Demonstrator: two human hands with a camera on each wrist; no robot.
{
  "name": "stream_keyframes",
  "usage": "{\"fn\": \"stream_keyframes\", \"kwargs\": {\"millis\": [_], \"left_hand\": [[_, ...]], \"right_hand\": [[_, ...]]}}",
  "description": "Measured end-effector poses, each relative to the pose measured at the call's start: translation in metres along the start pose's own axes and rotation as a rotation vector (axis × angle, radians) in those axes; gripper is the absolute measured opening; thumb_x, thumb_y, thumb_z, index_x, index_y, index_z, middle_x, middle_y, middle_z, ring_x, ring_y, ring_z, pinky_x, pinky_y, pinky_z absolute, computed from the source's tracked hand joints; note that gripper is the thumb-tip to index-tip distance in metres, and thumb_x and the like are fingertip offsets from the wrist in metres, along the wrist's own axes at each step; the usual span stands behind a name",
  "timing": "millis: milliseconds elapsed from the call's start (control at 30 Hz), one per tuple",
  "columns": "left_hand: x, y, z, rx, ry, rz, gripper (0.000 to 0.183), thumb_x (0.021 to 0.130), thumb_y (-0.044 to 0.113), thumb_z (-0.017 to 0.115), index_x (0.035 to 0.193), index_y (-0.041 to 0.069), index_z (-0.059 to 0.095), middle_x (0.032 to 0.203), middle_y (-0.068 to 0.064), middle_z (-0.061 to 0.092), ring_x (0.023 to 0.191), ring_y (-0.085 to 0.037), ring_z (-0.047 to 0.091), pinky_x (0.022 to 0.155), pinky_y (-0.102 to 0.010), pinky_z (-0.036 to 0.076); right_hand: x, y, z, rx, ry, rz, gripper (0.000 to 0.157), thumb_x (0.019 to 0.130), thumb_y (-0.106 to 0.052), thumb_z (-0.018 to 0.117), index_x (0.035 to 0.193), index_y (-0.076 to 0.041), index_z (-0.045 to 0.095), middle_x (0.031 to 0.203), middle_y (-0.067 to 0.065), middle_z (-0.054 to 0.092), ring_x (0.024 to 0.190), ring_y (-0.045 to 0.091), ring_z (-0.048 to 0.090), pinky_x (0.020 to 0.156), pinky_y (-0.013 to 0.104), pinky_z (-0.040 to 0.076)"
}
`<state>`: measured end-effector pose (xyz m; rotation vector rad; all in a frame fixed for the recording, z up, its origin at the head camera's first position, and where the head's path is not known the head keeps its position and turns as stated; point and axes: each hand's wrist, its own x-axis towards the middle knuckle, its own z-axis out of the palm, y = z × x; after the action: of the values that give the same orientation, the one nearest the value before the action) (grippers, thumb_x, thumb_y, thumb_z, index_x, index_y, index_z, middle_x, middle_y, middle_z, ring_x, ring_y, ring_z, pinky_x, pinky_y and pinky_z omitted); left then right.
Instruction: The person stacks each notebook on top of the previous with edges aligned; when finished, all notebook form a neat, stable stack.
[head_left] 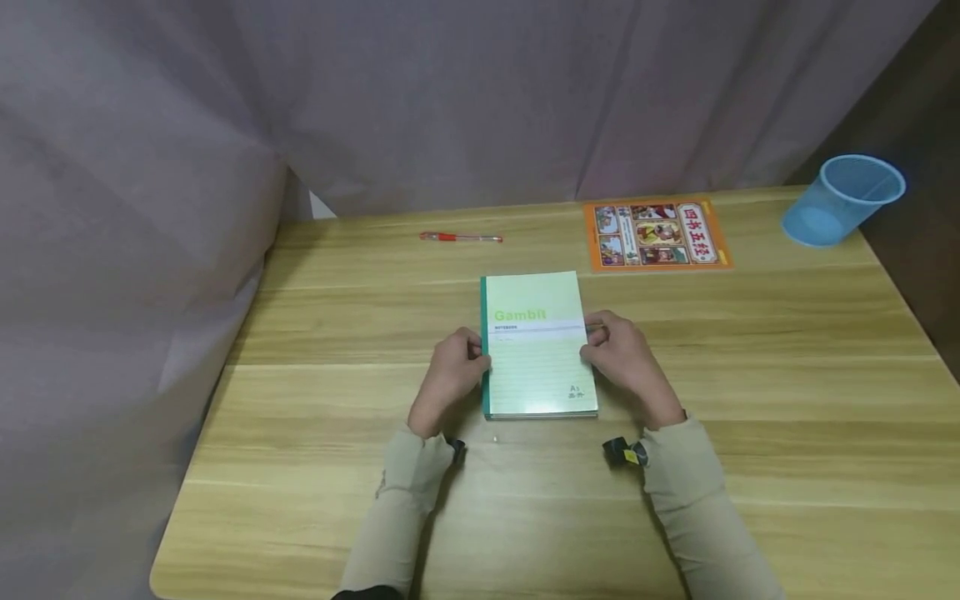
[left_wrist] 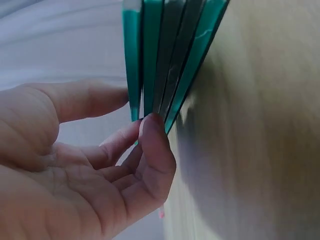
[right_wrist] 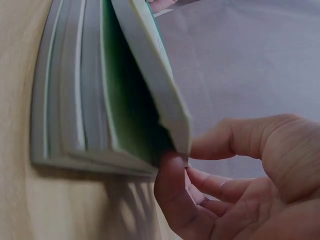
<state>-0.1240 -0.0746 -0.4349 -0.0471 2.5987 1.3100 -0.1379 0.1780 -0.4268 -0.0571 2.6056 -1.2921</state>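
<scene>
A stack of several notebooks lies on the table, with a pale green notebook (head_left: 536, 371) marked "Gambit" on top. My left hand (head_left: 455, 367) is at the stack's left side, thumb and curled fingers pinching the top notebook's dark green spine (left_wrist: 133, 60). Below it, the left wrist view shows more green and dark spines (left_wrist: 172, 55). On the opposite side my right hand (head_left: 622, 354) pinches the top notebook's page edge between thumb and fingers. That edge (right_wrist: 172, 107) is lifted, leaving a gap above the lower notebooks (right_wrist: 75, 100).
Behind the stack lie a red pen (head_left: 461, 237) and, farther right, an orange illustrated booklet (head_left: 660, 234). A blue mesh cup (head_left: 840, 202) leans at the table's back right corner. Grey curtains (head_left: 465, 100) hang along the back and left of the wooden table (head_left: 337, 333).
</scene>
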Motion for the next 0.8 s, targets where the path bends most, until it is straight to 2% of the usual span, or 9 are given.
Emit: {"fn": "stream_keyframes", "kwargs": {"millis": [300,500,633,800], "left_hand": [[-0.005,0.003,0.002,0.07,0.008,-0.028,0.015,0.094,-0.001,0.062,0.108,-0.007,0.058,0.092,-0.013,0.058,0.079,-0.024,0.056,0.064,-0.03,0.05],[-0.009,0.002,0.002,0.057,0.016,-0.031,0.012,0.094,-0.002,0.06,0.105,-0.007,0.056,0.088,-0.013,0.056,0.074,-0.022,0.054,0.059,-0.027,0.046],[-0.007,0.0,-0.002,0.051,0.011,-0.026,0.022,0.097,0.004,0.058,0.114,-0.008,0.057,0.095,-0.014,0.059,0.078,-0.023,0.056,0.064,-0.03,0.049],[-0.002,-0.003,-0.013,0.065,0.082,0.054,0.037,0.102,0.013,0.056,0.13,-0.01,0.055,0.105,-0.019,0.064,0.087,-0.029,0.062,0.076,-0.04,0.055]], "right_hand": [[-0.001,-0.001,0.003,-0.01,-0.039,0.036,0.052,0.084,0.001,0.06,0.133,0.014,0.051,0.096,0.019,0.061,0.083,0.029,0.058,0.069,0.033,0.049],[0.003,-0.001,0.003,-0.032,-0.085,0.028,0.052,0.084,0.002,0.059,0.134,0.014,0.049,0.094,0.019,0.06,0.077,0.026,0.058,0.064,0.033,0.051],[0.003,-0.001,-0.002,-0.075,-0.075,-0.017,0.048,0.089,-0.003,0.061,0.133,0.014,0.05,0.1,0.023,0.064,0.088,0.033,0.062,0.077,0.043,0.053],[0.0,-0.001,-0.017,-0.061,0.005,-0.088,0.044,0.096,-0.007,0.056,0.135,0.014,0.049,0.113,0.027,0.064,0.103,0.04,0.062,0.09,0.053,0.051]]}}
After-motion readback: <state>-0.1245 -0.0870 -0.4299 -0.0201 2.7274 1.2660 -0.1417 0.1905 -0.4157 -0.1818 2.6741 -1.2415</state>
